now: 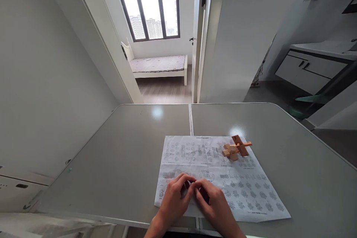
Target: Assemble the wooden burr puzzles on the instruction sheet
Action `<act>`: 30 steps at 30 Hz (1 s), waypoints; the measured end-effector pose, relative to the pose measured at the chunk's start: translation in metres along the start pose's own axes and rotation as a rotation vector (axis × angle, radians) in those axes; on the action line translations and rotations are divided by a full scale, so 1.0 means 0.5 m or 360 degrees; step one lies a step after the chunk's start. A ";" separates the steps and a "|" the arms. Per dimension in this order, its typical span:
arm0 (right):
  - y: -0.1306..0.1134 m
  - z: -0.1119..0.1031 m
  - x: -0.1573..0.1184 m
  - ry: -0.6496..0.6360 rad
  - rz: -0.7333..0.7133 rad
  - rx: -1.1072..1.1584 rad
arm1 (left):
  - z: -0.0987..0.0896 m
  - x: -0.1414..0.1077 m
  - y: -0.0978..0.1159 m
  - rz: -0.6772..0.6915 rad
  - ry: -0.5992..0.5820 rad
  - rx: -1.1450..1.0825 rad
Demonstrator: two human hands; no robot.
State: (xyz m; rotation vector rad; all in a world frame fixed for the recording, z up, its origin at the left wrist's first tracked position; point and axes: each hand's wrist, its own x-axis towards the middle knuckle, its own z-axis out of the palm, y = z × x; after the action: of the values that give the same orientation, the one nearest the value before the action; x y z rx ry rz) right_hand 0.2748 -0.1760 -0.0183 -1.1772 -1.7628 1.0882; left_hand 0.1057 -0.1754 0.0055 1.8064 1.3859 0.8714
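My left hand (178,193) and my right hand (209,198) meet at the fingertips above the near part of a printed instruction sheet (240,178). The fingers of both are curled and pinched together. Whatever may be between them is hidden or too small to make out. The sheet is white, creased by folds, and covered with rows of small grey diagrams. On its far right corner rests a wooden block puzzle (232,151), pale interlocked pieces with a darker flat piece and a rod; neither hand touches it.
The sheet lies on a grey-green table (117,163) with a pale seam down its middle. Beyond the far edge, an open doorway shows a bed (158,64) below a window (150,7). A white cabinet (306,68) stands at the right, with a wall close on the left.
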 end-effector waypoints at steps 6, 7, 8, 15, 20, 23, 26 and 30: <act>0.004 0.000 0.001 0.0008 -0.0035 -0.0047 | 0.001 -0.001 -0.001 0.0005 0.0006 -0.0009; 0.005 0.001 0.001 0.0014 -0.0039 -0.0055 | 0.001 -0.001 -0.002 -0.0001 0.0006 -0.0011; 0.006 0.001 0.001 0.0017 -0.0044 -0.0060 | 0.001 -0.001 -0.002 -0.0006 0.0004 -0.0013; 0.011 0.003 0.001 -0.0016 -0.0026 -0.0051 | -0.001 0.000 0.002 -0.0011 -0.0001 -0.0028; 0.011 0.004 0.001 0.0007 -0.0042 -0.0067 | 0.001 -0.001 0.000 -0.0016 0.0004 -0.0016; 0.011 0.004 0.001 0.0010 -0.0042 -0.0068 | 0.001 -0.001 -0.002 -0.0019 0.0002 -0.0014; 0.011 0.003 0.000 -0.0007 -0.0026 -0.0052 | 0.001 -0.002 -0.002 -0.0022 -0.0001 -0.0014; 0.010 0.003 0.000 -0.0006 -0.0023 -0.0050 | 0.002 -0.003 -0.004 -0.0011 -0.0002 -0.0037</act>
State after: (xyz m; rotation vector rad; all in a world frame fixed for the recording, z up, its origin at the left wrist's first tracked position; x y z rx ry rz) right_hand 0.2752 -0.1752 -0.0235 -1.1801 -1.7943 1.0584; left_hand 0.1052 -0.1768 0.0034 1.7834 1.3753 0.8786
